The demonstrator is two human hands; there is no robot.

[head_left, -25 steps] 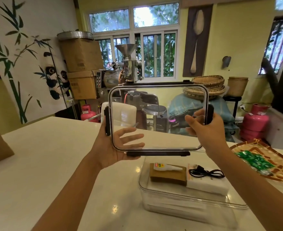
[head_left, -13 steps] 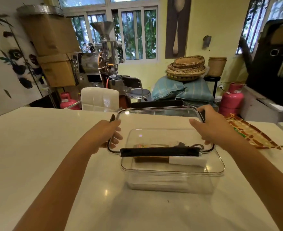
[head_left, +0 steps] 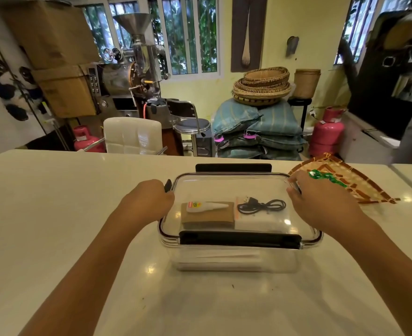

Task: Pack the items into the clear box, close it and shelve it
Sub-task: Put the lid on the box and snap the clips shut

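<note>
The clear box (head_left: pixel 236 261) stands on the white table (head_left: pixel 54 214) in front of me. Its clear lid (head_left: pixel 226 187), with black clasps on all sides, lies flat on top of it. My left hand (head_left: pixel 149 202) grips the lid's left edge by the side clasp (head_left: pixel 168 185). My right hand (head_left: pixel 321 200) holds the lid's right edge and hides the clasp there. Through the lid I see a brown block (head_left: pixel 208 215) with a small white glue tube (head_left: pixel 206 205) on it, and a coiled black USB cable (head_left: pixel 260 206) on a white block (head_left: pixel 258 223).
A woven fan-shaped tray (head_left: pixel 360 187) with green wrapped sweets (head_left: pixel 326 177) lies on the table right of the box, close to my right hand. Beyond the table's far edge stand a white chair back (head_left: pixel 132 135), a stool, sacks and pink gas cylinders.
The lid was held upright above the box, then lowered. It now lies flat on the box, with both hands still at its side edges.
</note>
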